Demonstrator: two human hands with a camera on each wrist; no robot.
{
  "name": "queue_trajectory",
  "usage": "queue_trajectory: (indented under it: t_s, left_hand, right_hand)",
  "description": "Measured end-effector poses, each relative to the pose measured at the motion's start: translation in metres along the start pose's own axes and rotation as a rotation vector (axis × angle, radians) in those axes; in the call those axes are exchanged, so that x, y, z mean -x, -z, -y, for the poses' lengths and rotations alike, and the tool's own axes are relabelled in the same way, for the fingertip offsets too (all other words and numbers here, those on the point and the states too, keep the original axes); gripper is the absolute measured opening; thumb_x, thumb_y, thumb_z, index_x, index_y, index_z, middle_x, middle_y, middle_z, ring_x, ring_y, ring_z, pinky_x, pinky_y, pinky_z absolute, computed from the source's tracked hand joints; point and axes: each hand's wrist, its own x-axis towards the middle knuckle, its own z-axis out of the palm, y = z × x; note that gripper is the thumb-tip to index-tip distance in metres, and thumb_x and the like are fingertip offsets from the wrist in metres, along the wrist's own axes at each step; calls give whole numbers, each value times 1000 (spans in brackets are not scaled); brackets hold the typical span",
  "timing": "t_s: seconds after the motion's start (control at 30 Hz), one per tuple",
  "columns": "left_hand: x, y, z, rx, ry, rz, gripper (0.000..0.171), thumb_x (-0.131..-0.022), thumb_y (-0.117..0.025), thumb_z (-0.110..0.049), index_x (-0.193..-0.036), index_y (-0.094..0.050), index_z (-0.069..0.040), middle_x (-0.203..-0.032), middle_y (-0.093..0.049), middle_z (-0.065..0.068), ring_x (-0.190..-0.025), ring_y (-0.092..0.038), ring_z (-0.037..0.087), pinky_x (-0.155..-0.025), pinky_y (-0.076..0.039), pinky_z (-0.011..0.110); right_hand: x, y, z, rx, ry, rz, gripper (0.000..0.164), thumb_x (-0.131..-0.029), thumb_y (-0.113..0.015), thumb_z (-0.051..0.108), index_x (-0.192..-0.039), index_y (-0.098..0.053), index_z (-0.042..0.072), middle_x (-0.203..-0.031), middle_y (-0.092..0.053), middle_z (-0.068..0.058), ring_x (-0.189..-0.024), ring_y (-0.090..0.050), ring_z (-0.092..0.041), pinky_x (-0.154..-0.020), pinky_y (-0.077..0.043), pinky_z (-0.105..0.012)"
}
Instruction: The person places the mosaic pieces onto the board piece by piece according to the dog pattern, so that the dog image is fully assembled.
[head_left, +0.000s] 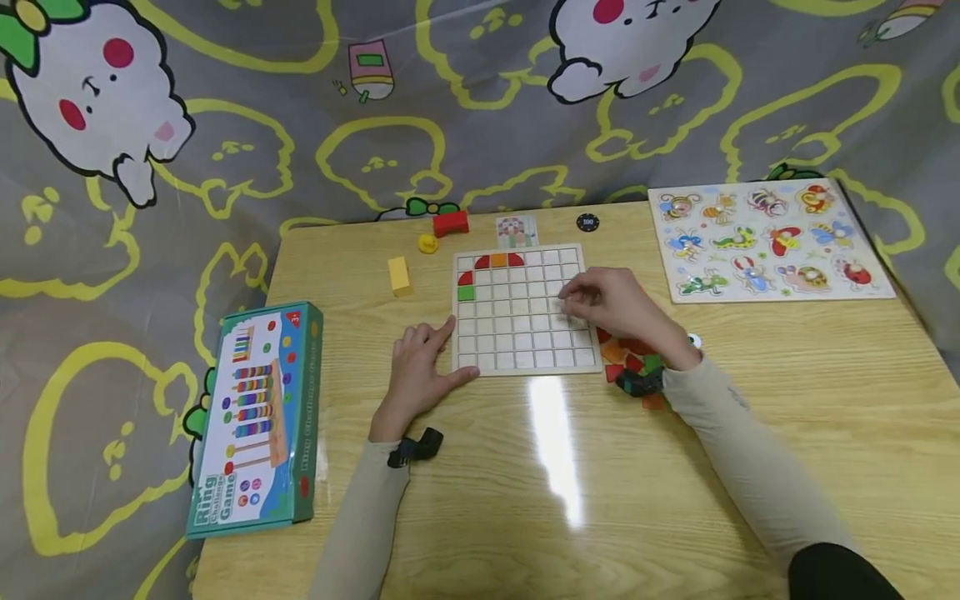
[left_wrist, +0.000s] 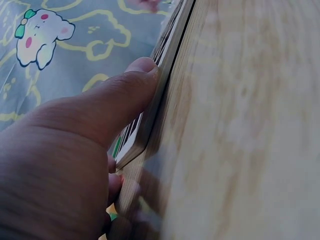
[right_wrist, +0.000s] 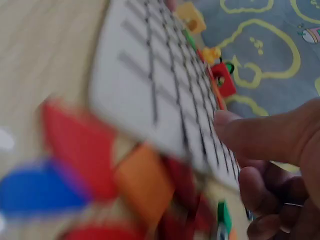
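Observation:
A pale wooden grid board (head_left: 522,307) lies mid-table. Along its top-left corner sit red rounded pieces, an orange square (head_left: 498,260) and a green square (head_left: 466,293). My left hand (head_left: 422,371) rests at the board's left side, thumb on its near edge and fingers spread; in the left wrist view the thumb (left_wrist: 125,90) touches that edge. Above the board's right edge is my right hand (head_left: 618,304), fingers loosely bent, with no piece visible between thumb and fingertips. Beneath it lie loose coloured pieces, including an orange one (right_wrist: 145,182) and a blurred blue one (right_wrist: 42,187).
A boxed ring game (head_left: 255,417) lies at the left edge. At the back right is an insect puzzle board (head_left: 772,242). Behind the grid board are a yellow block (head_left: 400,277), a red block (head_left: 451,223), a picture card (head_left: 517,231) and a black chip (head_left: 588,222).

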Motion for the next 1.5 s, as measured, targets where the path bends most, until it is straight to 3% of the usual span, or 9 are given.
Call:
queue_trajectory:
  t_s: [0.17, 0.4, 0.67, 0.87, 1.03, 1.17, 1.3, 1.4, 1.5]
  left_hand:
    - [1, 1, 3, -15, 0, -10, 95, -76, -72, -68, -152, -41, -20, -90, -39, -3, -86, -31, 17, -77, -21, 35]
    - [1, 0, 1, 8, 1, -15, 95, -75, -73, -68, -152, -41, -20, -89, -39, -3, -86, -31, 17, -77, -21, 35]
    - [1, 0, -2, 14, 1, -12, 95, -76, -73, -67, -152, -41, -20, -90, -39, -3, -85, -31, 17, -77, -20, 35]
    - [1, 0, -2, 8, 2, -5, 94, -76, -74, -65, -152, -41, -20, -91, -40, -2, -86, -32, 17, -78, -21, 36]
    - [1, 0, -1, 7, -5, -4, 94, -77, -73, -65, -152, -40, -20, -91, -39, -2, -85, -31, 17, -77, -21, 36]
    - [0, 0, 1, 6, -10, -11, 94, -77, -72, -66, -152, -41, -20, -90, -39, -2, -84, -31, 17, -76, -21, 35]
    - [0, 2, 2, 12, -8, -16, 94, -76, -74, -66, -151, -42, -20, -90, -39, -2, -84, -31, 18, -77, -21, 35]
    - [0, 2, 1, 11, -5, -10, 94, -76, -73, -66, -152, -41, -20, -90, -40, -2, -85, -31, 18, -77, -22, 35]
    - [-1, 0, 0, 7, -9, -6, 94, -77, -72, -67, -152, -41, -20, -91, -39, -3, -86, -32, 17, -78, -22, 35]
  right_hand:
    - [40, 16, -17, 88, -75, 103, 17, -84, -80, 17, -100, -76, 10, -80, -66, 4, -70, -58, -10, -67, -47, -29]
    - [60, 26, -23, 122, -118, 122, 17, -85, -79, 18, -99, -75, 8, -79, -65, 2, -69, -57, -12, -67, -46, -31]
    - [60, 20, -26, 128, -77, 117, 19, -86, -78, 20, -101, -75, 9, -82, -65, 2, -71, -56, -10, -67, -46, -29]
    - [55, 20, -24, 98, -134, 157, 14, -86, -77, 16, -97, -71, 9, -86, -66, -1, -77, -60, -14, -72, -48, -33]
    - [55, 26, -24, 75, -155, 174, 13, -88, -76, 16, -94, -66, 10, -86, -65, -1, -74, -58, -15, -68, -47, -30]
    - [48, 36, -24, 28, -125, 108, 12, -93, -70, 18, -97, -63, 10, -86, -65, -2, -75, -58, -16, -67, -46, -28]
    - [25, 36, -13, -79, -84, 20, 12, -96, -65, 20, -103, -62, 10, -92, -66, -3, -83, -61, -18, -69, -46, -27]
    - [1, 22, 2, -176, -43, -4, 14, -97, -65, 21, -107, -64, 12, -95, -66, -3, -84, -61, -19, -70, -46, -26]
    - [-26, -6, 19, -255, 16, 31, 17, -96, -65, 24, -111, -67, 14, -94, -68, -6, -82, -63, -23, -70, -46, -29]
